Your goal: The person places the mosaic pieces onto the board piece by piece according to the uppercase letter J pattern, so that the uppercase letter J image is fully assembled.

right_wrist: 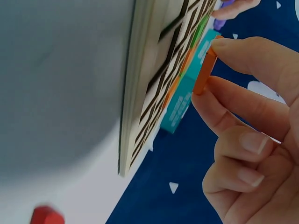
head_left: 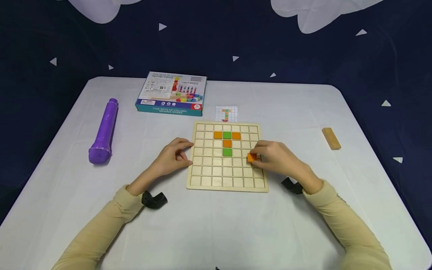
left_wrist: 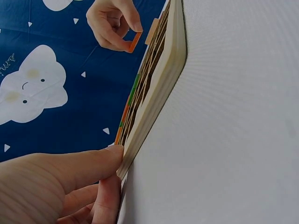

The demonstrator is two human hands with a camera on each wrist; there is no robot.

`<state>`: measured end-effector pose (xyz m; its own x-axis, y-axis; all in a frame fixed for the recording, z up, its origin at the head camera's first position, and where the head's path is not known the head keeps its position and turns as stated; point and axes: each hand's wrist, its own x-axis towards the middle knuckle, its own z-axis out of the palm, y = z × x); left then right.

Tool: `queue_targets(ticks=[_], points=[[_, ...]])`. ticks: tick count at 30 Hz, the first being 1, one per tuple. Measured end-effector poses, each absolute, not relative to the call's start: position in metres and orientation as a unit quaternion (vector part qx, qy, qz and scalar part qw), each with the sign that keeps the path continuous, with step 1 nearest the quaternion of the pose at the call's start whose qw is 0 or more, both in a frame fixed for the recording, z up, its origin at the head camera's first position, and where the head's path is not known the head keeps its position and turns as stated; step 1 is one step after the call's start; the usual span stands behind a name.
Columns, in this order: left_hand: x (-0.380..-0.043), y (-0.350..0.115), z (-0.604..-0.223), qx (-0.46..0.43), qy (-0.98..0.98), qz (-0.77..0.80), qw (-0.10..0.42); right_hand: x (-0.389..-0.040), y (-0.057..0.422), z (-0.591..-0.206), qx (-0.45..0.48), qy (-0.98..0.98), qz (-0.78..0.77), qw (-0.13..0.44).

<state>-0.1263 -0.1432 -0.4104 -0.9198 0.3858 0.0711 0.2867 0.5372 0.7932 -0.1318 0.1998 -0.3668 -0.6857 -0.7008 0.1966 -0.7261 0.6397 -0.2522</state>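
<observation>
I see one left hand (head_left: 171, 157), fingers spread, touching the left edge of one board (head_left: 222, 171) holding three orange tiles (head_left: 218, 135) and two green tiles (head_left: 227, 152); one right hand (head_left: 275, 156) pinches one orange piece (head_left: 251, 157) over the board's right side.

- a white table (head_left: 216, 228) with rounded far corners
- near its middle, a wooden grid board (head_left: 217, 181)
- at 12 o'clock from the board, just beside its far edge, a pattern card (head_left: 226, 113)
- at 11, a box (head_left: 171, 93)
- between 9 and 10, a purple microphone (head_left: 103, 132)
- near 3, a wooden block (head_left: 331, 138)
</observation>
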Motion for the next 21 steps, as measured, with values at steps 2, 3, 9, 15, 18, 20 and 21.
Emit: queue_targets(ticks=[2, 3, 9, 15, 18, 20, 21], points=[[-0.126, -0.143, -0.41, 0.19, 0.876, 0.44, 0.056, -0.132, 0.195, -0.368, 0.401, -0.903, 0.152, 0.037], [-0.126, -0.143, -0.411, 0.19, 0.875, 0.441, 0.057, -0.132, 0.193, -0.368, 0.403, -0.902, 0.149, 0.036], [-0.127, -0.143, -0.41, 0.188, 0.876, 0.439, 0.06, -0.134, 0.178, -0.366, 0.404, -0.903, 0.141, 0.034], [-0.128, -0.144, -0.411, 0.187, 0.877, 0.438, 0.063, -0.135, 0.163, -0.365, 0.408, -0.903, 0.132, 0.023], [-0.128, -0.144, -0.411, 0.188, 0.877, 0.438, 0.064, -0.135, 0.155, -0.366, 0.407, -0.906, 0.114, 0.019], [-0.128, -0.143, -0.411, 0.189, 0.876, 0.439, 0.063, -0.135, 0.15, -0.367, 0.403, -0.909, 0.104, 0.016], [-0.128, -0.143, -0.411, 0.189, 0.876, 0.44, 0.062, -0.135, 0.147, -0.367, 0.401, -0.91, 0.101, 0.014]])
